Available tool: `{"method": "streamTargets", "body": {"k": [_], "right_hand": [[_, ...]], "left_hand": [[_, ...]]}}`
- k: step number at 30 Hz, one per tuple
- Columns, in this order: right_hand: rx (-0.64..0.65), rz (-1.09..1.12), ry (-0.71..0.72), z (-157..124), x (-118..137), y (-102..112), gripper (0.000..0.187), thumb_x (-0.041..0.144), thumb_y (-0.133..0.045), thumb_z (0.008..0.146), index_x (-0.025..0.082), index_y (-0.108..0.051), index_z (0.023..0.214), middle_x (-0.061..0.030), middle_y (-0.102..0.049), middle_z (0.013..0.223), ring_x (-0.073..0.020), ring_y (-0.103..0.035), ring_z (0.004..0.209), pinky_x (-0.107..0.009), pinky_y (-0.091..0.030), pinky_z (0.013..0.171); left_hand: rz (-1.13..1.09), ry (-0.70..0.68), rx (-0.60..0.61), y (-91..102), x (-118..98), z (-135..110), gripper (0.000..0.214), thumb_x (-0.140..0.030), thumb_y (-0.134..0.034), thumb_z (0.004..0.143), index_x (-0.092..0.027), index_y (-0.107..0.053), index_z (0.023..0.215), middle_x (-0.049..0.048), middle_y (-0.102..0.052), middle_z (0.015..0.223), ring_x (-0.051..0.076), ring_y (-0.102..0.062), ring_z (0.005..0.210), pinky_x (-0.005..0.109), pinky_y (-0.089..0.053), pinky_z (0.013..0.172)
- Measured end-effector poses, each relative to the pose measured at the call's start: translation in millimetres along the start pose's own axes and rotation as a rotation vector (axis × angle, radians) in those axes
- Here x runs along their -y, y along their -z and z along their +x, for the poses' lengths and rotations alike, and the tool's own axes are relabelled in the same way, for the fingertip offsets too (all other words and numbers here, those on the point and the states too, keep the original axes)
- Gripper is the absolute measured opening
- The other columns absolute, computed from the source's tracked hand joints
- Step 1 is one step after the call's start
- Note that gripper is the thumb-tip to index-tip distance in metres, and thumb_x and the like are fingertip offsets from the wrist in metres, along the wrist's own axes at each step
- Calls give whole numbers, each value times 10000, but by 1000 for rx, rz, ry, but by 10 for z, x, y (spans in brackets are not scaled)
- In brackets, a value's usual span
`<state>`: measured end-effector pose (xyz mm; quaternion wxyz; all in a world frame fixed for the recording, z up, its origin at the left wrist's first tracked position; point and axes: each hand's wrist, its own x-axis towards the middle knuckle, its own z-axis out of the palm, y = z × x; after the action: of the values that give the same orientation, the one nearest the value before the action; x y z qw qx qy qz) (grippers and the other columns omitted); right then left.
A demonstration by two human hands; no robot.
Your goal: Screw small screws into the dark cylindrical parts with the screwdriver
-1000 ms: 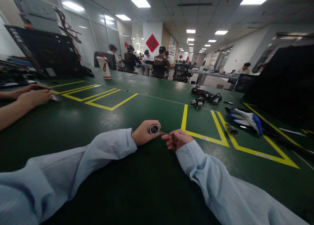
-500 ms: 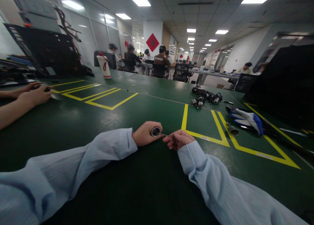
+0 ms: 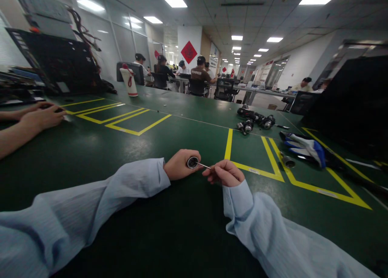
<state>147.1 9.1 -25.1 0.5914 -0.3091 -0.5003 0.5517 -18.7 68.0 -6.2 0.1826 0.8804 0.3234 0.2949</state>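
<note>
My left hand (image 3: 179,164) is wrapped round a short cylindrical part with a metal rim (image 3: 192,162), its round end turned towards me. Inside that rim it looks dark, and the rest of the part is hidden by my fingers. Between the fingertips of my right hand (image 3: 226,172) is pinched a thin metal rod (image 3: 205,165). The rod's far tip reaches the face of the cylindrical part; how deep it goes I cannot tell. Its near end disappears in my right fingers. Both hands are just above the green table (image 3: 188,213).
Dark cylindrical metal assemblies (image 3: 256,119) lie at the back right. Nearer are a loose metal ring (image 3: 287,161) and a blue-and-white glove (image 3: 309,146). Yellow tape (image 3: 257,170) marks the table. A white bottle (image 3: 129,81) stands behind. Another person's hands (image 3: 42,118) are at left.
My right hand has shifted slightly to the right and its wrist has turned, showing more of the rod. My left hand stays almost in place with the cylindrical part.
</note>
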Motion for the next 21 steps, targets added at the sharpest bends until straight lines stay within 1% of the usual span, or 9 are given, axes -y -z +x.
{"method": "streamTargets", "body": {"k": [4,6,8,12,14,17,21], "right_hand": [[-97,-286,89,-73,40,-82,112,259,-560,719,177,-571,645,-16,-665,613,-96,-527,497,-224,-423,505],[-103,-338,81,-85,48,-90,108,254,-561,713,176,-580,640,-13,-658,597,-101,-529,499,-230,-423,509],[-82,-247,30,-68,42,-66,104,244,-570,700,174,-574,624,-14,-668,597,-106,-546,502,-235,-438,513],[13,103,-149,28,-2,44,88,222,-596,677,171,-559,615,-25,-697,631,-109,-585,498,-231,-460,502],[64,207,-231,79,-21,99,91,220,-612,672,174,-554,620,-34,-703,640,-110,-599,499,-228,-460,499],[104,264,-291,123,-32,152,108,230,-627,671,173,-550,621,-48,-704,642,-117,-608,508,-235,-463,505],[98,265,-276,106,-36,154,110,226,-625,678,174,-542,628,-42,-703,637,-110,-601,498,-224,-463,495]], "left_hand": [[73,-22,27,0,6,1,182,-297,-542,728,-135,-511,651,-16,-528,586,79,-465,527,192,-349,512],[102,-42,45,-1,10,1,185,-302,-535,734,-138,-511,652,-19,-527,579,79,-464,524,195,-346,517],[115,-56,53,-2,16,1,193,-311,-534,735,-141,-507,646,-25,-518,569,78,-459,518,196,-341,515],[98,-51,41,-5,25,1,194,-311,-535,734,-144,-502,641,-27,-513,574,79,-458,521,196,-342,515],[82,-35,31,-6,21,2,196,-314,-536,734,-142,-504,646,-21,-522,589,81,-464,531,196,-346,517],[59,-11,24,-5,4,2,208,-326,-545,727,-138,-505,645,-18,-524,594,81,-464,531,192,-347,507],[61,2,23,-6,-7,2,194,-310,-548,726,-136,-509,649,-16,-527,596,81,-467,532,192,-346,507]]}}
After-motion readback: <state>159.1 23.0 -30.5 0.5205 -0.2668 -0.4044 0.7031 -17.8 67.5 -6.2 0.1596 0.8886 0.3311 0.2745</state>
